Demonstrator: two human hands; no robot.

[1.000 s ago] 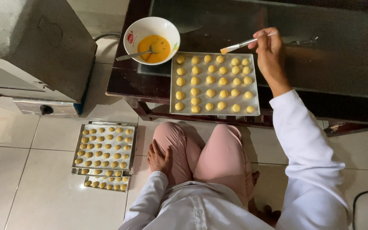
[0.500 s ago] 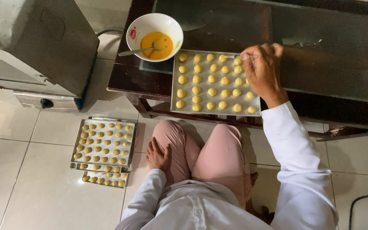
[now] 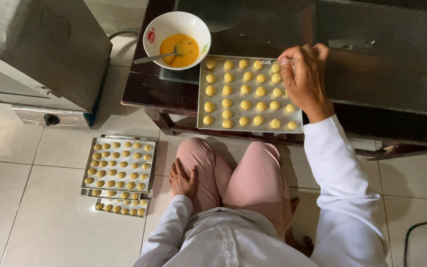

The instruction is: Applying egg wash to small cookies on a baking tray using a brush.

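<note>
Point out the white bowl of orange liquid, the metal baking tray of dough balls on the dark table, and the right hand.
white bowl [image 3: 155, 28]: head view, bare inner rim.
metal baking tray [image 3: 201, 101]: head view, left edge.
right hand [image 3: 306, 79]: head view, back of hand.

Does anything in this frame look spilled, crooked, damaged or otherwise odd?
No spill or damage shows. One oddity: filled trays of dough balls sit stacked on the floor tiles beside the person's knee. The table tray lies square, and the right hand holds a brush over it.
</note>
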